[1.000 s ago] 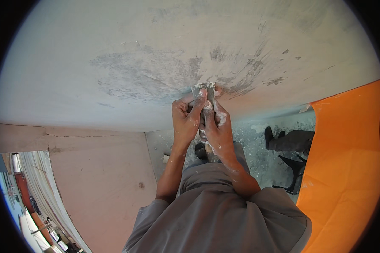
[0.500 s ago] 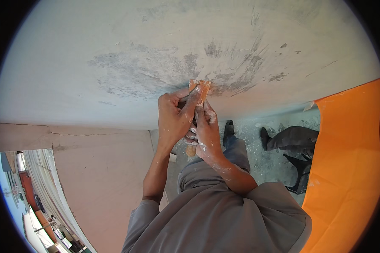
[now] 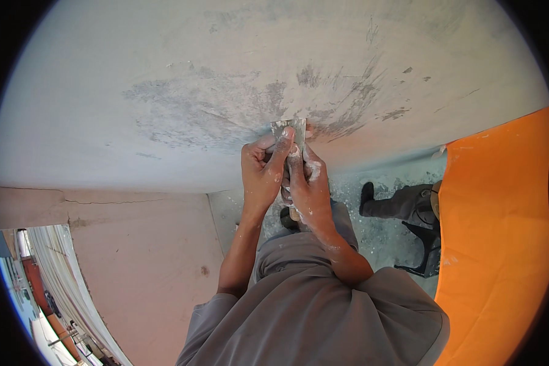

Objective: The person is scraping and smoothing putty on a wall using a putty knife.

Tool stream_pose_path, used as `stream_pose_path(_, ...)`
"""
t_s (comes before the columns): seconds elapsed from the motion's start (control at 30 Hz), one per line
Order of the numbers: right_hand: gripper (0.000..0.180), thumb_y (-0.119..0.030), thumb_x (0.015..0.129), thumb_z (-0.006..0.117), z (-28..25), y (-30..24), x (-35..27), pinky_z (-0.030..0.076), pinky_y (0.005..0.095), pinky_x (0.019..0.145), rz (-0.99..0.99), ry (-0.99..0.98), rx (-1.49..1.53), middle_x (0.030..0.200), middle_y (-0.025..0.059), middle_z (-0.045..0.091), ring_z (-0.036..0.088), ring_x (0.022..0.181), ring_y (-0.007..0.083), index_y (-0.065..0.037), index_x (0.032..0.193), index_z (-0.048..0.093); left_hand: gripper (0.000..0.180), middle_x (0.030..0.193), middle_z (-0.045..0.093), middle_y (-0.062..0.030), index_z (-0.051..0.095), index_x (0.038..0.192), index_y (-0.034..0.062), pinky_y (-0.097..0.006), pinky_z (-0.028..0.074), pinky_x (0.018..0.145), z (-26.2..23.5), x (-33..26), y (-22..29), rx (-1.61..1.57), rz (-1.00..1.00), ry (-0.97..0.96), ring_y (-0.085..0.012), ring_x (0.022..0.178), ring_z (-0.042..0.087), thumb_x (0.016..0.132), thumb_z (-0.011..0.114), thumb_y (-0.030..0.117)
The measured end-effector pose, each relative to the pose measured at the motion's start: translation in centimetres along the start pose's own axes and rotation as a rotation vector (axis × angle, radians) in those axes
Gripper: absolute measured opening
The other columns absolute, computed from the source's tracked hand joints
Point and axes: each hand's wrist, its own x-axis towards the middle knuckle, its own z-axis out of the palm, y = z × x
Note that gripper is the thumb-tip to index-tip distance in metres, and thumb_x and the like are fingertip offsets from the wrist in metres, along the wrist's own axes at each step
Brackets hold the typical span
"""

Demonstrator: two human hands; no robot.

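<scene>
Putty knife: one, its flat grey blade pressed against the pale plastered wall at the middle of the scene, on the right edge of a grey scraped patch. Both hands hold it, so most of the handle is hidden.

At far left, low down, a strip of street with buildings shows beyond the edge of a pinkish wall that carries one long crack. Right of that comes the left hand, fingers curled together around the tool, the index finger laid up along the blade. Touching it on the right is the right hand, fingers wrapped tight on the handle, skin spotted with white plaster. Two bare forearms run down from the hands to one grey short-sleeved shirt at the near edge.

Further right, on the speckled grey floor, one dark shoe with a grey trouser leg of another person shows. One orange surface fills the right side.
</scene>
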Motion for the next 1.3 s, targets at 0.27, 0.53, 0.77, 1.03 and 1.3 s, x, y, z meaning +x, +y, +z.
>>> stream_pose_path(0.27,0.030,-0.023,0.108,0.048,-0.4,-0.1,0.1,0.039,0.0248,0.053,-0.006,-0.007,-0.086,0.069,-0.0013,0.054,0.044,0.061,0.0038,0.001,0.121,0.060,0.026,0.084,0.071,-0.0005,0.074,0.112,-0.0022,-0.020,0.046,0.060,0.4,0.2,-0.6,-0.046,0.094,0.025,-0.0023,0.069,0.056,0.103,0.060,0.017)
stream_pose_path(0.53,0.028,-0.025,0.109,0.045,2.0,0.0,-0.5,0.027,0.0248,0.038,0.201,-0.019,0.468,0.058,-0.0062,0.042,0.034,0.043,0.0028,-0.007,0.128,0.054,0.023,0.067,0.060,0.0047,0.074,0.093,-0.0054,-0.021,0.036,0.052,-1.3,0.0,2.2,0.181,-0.018,0.008,-0.0005,0.063,0.045,0.099,0.064,0.015)
stream_pose_path(0.77,0.028,-0.025,0.109,0.044,1.6,0.4,-0.3,0.027,0.0252,0.040,0.191,-0.013,0.437,0.059,-0.0063,0.042,0.034,0.045,0.0025,-0.005,0.125,0.056,0.026,0.065,0.057,0.0053,0.071,0.086,-0.0050,-0.022,0.035,0.051,-1.4,0.2,2.0,0.261,-0.010,-0.009,-0.0004,0.062,0.044,0.099,0.065,0.016)
stream_pose_path(1.03,0.027,-0.022,0.106,0.050,-0.5,-0.5,0.2,0.040,0.0295,0.053,0.022,-0.003,-0.009,0.065,0.0017,0.052,0.045,0.057,0.0082,0.002,0.115,0.062,0.029,0.093,0.074,-0.0049,0.074,0.110,-0.0029,-0.021,0.047,0.065,0.2,0.2,0.0,-0.054,0.025,-0.012,-0.0029,0.074,0.057,0.103,0.060,0.021)
stream_pose_path(1.3,0.024,-0.023,0.108,0.049,-1.2,0.2,0.7,0.030,0.0235,0.046,-0.136,-0.018,-0.163,0.062,-0.0061,0.047,0.039,0.054,0.0016,-0.002,0.112,0.060,0.029,0.105,0.075,-0.0139,0.071,0.114,-0.0062,-0.024,0.051,0.073,0.8,0.2,-0.4,-0.201,0.028,0.008,-0.0079,0.082,0.064,0.103,0.056,0.017)
